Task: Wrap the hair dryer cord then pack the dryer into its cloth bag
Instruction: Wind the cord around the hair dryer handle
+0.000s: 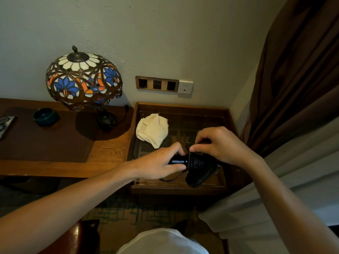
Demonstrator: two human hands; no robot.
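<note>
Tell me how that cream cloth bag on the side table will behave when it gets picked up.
The cloth bag lies crumpled and folded, so it will probably go limp and sag. It looks thin, likely light. On the glass-topped side table it may slide rather than resist a push.

A low wooden side table (227,114) with a raised rim and a glass top stands against the wall. On the glass lie a crumpled cream cloth bag (152,130) near the back left corner and — toward the front — a black hair dryer (199,174). Beside it, a higher wooden desk (108,151) carries a brown desk mat (45,143), a stained-glass lamp (83,80) and a dark green bowl (45,116).
</note>
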